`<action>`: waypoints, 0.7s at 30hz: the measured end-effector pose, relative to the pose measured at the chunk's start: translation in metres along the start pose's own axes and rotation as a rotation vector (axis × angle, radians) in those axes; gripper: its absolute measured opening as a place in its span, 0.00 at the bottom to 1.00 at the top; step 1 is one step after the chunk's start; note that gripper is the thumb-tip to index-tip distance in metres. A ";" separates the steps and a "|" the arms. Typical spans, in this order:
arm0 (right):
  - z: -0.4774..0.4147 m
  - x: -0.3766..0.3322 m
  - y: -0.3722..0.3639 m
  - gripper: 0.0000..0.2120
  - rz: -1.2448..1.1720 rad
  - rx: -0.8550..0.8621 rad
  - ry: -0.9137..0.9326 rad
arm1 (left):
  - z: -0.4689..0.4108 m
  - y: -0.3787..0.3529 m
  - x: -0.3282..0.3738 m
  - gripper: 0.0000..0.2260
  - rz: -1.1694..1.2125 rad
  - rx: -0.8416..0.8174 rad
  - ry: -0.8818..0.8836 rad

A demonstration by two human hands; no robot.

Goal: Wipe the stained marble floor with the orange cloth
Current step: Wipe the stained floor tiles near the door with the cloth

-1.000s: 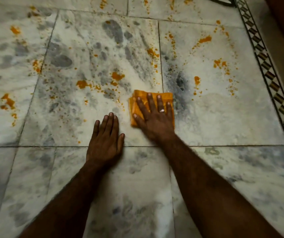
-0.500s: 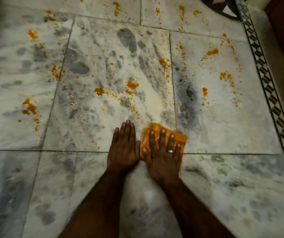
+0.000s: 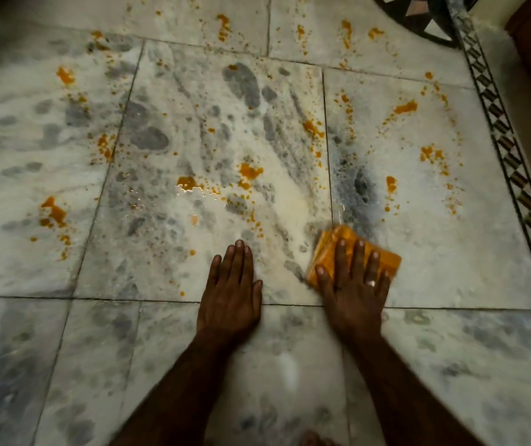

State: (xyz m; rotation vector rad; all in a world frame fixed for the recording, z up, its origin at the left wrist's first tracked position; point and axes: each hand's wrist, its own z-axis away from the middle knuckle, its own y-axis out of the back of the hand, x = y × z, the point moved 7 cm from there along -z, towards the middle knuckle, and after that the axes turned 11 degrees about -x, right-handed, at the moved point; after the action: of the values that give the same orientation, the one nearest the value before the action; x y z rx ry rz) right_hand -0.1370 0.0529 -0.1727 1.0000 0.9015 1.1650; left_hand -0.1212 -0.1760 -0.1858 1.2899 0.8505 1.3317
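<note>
Okay, the orange cloth [image 3: 386, 260], folded to a flat pad, lies on the marble floor [image 3: 193, 91] just right of the vertical tile seam and just above the near horizontal seam. The right hand [image 3: 354, 284] presses it flat, fingers straight and spread, palm down, not gripping. A ring [image 3: 371, 282] shows on one finger.

Change: a second ago the pad was further out on that seam. It got dragged back toward the person and has now slid right, mostly onto the right-hand tile. The left hand [image 3: 230, 284] is planted flat on bare floor, fingers together, bracing. Half a second ago it was just beside the right hand; now they are apart.

A pale wet smear [image 3: 290, 194] runs up from the pad, probably the wiped lane. Orange stains [image 3: 249, 171] are scattered across the centre, left and right tiles, so the job looks early. The next strokes likely go toward the right-tile spots [image 3: 431, 154] near the patterned border strip [image 3: 515, 162].
</note>
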 end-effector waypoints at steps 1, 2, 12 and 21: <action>0.013 -0.006 -0.007 0.34 -0.002 0.001 -0.014 | 0.001 0.000 0.001 0.29 -0.001 0.007 -0.001; 0.022 -0.017 -0.013 0.34 0.008 -0.007 -0.005 | 0.001 0.000 0.001 0.28 -0.004 0.012 0.001; -0.044 -0.060 0.010 0.34 0.161 -0.093 0.351 | 0.001 0.002 0.002 0.29 0.014 0.001 0.001; -0.084 -0.046 0.020 0.38 0.301 -0.188 0.420 | 0.000 0.002 0.002 0.29 0.036 -0.014 0.003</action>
State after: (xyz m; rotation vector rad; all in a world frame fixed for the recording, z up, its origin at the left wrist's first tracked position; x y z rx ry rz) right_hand -0.2301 0.0224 -0.1779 0.7656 0.9648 1.7255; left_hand -0.1219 -0.1748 -0.1834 1.2984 0.8220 1.3660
